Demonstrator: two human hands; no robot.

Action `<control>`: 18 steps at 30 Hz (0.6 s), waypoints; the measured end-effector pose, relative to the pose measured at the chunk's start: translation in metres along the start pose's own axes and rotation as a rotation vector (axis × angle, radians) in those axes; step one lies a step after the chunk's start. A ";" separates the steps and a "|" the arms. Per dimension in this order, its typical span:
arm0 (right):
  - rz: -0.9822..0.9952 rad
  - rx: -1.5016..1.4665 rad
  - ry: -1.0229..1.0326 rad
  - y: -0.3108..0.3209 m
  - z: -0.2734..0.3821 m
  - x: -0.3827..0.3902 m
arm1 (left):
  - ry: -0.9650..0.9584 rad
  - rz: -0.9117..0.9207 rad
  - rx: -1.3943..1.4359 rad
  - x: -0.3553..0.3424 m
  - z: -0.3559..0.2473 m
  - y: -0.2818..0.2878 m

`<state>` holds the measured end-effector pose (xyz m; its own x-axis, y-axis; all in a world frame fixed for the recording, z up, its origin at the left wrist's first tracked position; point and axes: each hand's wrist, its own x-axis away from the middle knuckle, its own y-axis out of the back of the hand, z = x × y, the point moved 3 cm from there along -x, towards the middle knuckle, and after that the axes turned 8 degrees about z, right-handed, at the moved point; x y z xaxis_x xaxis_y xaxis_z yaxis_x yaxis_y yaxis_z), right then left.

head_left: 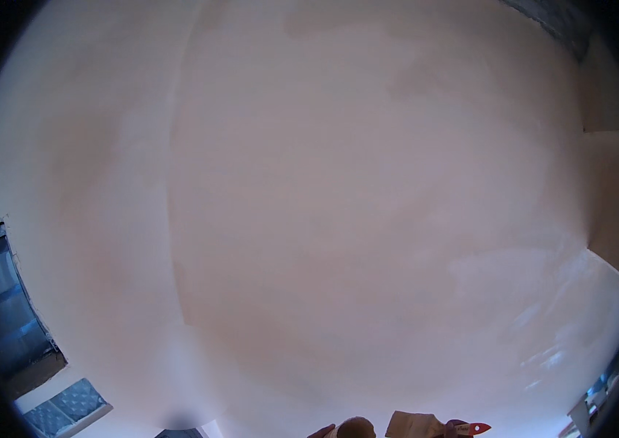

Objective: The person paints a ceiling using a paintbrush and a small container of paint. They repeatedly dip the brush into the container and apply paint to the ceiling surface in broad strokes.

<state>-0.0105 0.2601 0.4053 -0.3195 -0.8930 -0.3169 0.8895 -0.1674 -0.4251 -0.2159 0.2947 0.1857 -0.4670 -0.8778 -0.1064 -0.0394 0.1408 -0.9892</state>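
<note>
At the lower edge, right of the middle, is a wide paintbrush with tan bristles pointing left. The red tip of its handle points right. My right hand is closed round the handle, mostly dark and partly cut off by the edge. Left of the brush, a tan thing with a round end shows at the edge; its kind cannot be made out. My left hand is against its left side, fingers curled at it, with most of the hand out of the picture. Both hands are low before a broad pale plastered surface.
A vertical ridge runs down the plaster, left of the middle. A dark rough-edged opening is at the left, with a patterned glass pane below it. At the right the surface meets a brownish corner.
</note>
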 end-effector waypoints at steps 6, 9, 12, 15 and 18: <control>-0.296 0.044 -0.122 0.056 -0.028 -0.005 | 0.232 0.157 0.205 0.014 0.017 0.023; -0.450 0.139 0.001 0.072 -0.018 0.023 | 0.183 -0.262 -0.117 0.048 0.033 0.018; -0.290 0.294 0.174 0.089 -0.002 0.037 | 0.245 -0.222 -0.099 0.036 0.033 -0.009; -0.154 0.297 0.234 0.044 0.028 0.045 | 0.329 -0.092 0.012 0.015 0.025 -0.028; -0.194 0.365 0.300 0.033 0.025 0.065 | 0.399 -0.037 0.086 0.004 0.021 -0.022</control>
<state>0.0066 0.1864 0.3916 -0.5223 -0.6804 -0.5140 0.8434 -0.5011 -0.1937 -0.1981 0.2784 0.2045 -0.7733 -0.6328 -0.0405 0.0040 0.0590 -0.9982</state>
